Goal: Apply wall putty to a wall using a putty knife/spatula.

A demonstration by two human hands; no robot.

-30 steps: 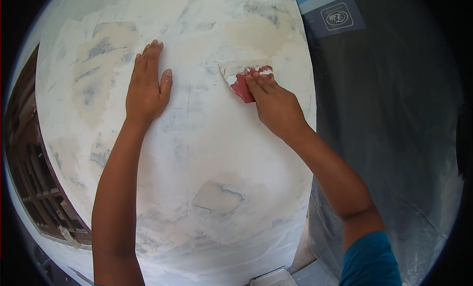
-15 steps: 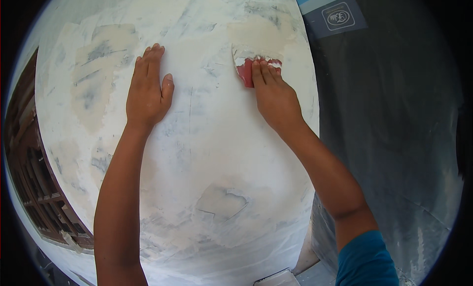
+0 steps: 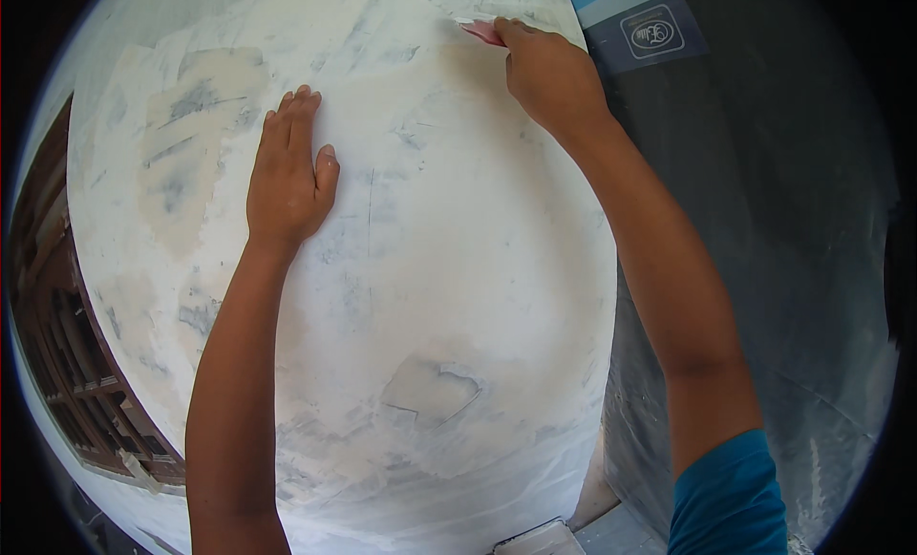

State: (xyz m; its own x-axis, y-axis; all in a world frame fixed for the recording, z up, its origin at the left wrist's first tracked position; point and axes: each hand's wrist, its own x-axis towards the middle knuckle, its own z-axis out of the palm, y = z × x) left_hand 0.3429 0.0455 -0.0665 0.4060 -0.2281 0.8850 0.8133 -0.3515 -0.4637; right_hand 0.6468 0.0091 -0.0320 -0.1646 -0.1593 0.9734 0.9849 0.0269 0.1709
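Fingers of the left hand [image 3: 288, 178] are straight and lie close to each other, pointing upward, while the thumb stands a little apart from them. This hand rests flat on the white wall [image 3: 439, 230], just beside a beige patch [image 3: 224, 73] with grey marks, and a brown wooden frame [image 3: 91, 364] is farther left. Below and to the right of this hand, the wall bears a grey patch [image 3: 435, 388] with a dark outline. Next comes the red scraper [image 3: 484, 32], near the upper edge of the wall, with some white material at its end. The right hand [image 3: 556, 73] grips it with bent fingers; its thumb is hidden, and I cannot tell how hard the blade touches the wall. At the right are a label [image 3: 607, 39] in blue and dark tones, a blue sleeve [image 3: 731, 493] and a large dark surface [image 3: 774, 230].
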